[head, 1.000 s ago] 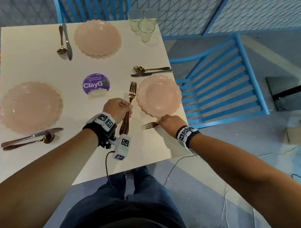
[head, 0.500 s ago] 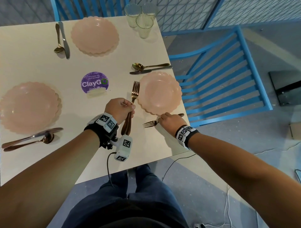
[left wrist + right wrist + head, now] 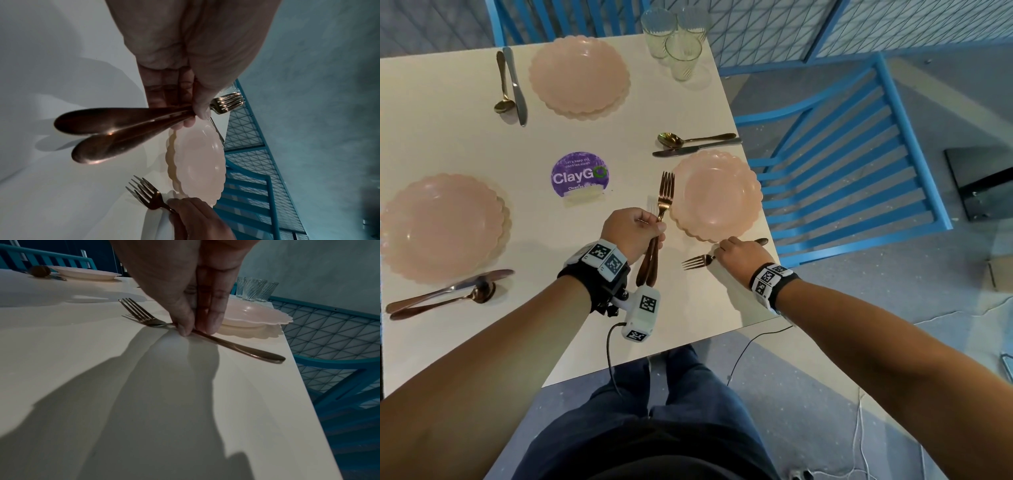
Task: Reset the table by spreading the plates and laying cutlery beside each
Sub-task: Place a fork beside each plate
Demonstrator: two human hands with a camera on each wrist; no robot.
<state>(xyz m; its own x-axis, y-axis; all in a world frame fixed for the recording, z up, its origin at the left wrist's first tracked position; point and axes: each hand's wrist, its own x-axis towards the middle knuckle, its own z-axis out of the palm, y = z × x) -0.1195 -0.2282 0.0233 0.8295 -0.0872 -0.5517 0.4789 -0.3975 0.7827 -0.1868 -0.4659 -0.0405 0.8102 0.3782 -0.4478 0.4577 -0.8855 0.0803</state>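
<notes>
On the white bench (image 3: 448,144), a scalloped pink plastic plate (image 3: 441,228) sits at far left with a copper knife and spoon (image 3: 448,296) just below it. Farther back, another pink plate (image 3: 580,77) has a spoon and knife (image 3: 512,85) on its left side. The left hand (image 3: 631,233) keeps a closed grip on two copper forks (image 3: 662,202), their tines pointing away beside the right-hand pink plate (image 3: 717,195). The right hand (image 3: 743,255) has a narrow grip, thumb and fingertips (image 3: 213,321) pinching the neck of a single copper fork (image 3: 697,262) lying flat on the bench just below that plate. A gold spoon and dark knife (image 3: 697,145) lie just beyond that plate's far rim. Three clear ribbed glasses (image 3: 678,37) stand at the far corner.
</notes>
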